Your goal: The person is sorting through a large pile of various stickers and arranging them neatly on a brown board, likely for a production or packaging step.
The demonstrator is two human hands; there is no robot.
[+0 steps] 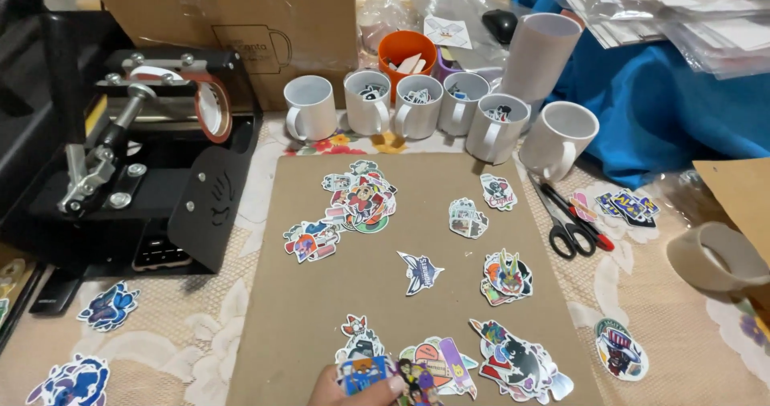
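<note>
At the bottom edge, one hand [341, 386] pinches a small stack of colourful stickers [366, 372]; only its fingers show, and I cannot tell for certain which hand it is, though it reads as my left. No other hand is in view. The stickers in the hand hover over the near end of a brown cardboard sheet [417, 294]. Several piles of die-cut stickers lie on the sheet: a big pile [361, 197] at the far left, a shield-shaped one [419, 272] in the middle, and a heap [517, 362] at the near right.
A black mug heat press [136, 149] stands at the left. Several white mugs [417, 105] line the back, with an orange cup [407, 53] behind them. Black and red scissors [569, 222] and a tape roll [714, 255] lie to the right. Blue cloth [642, 109] covers the back right.
</note>
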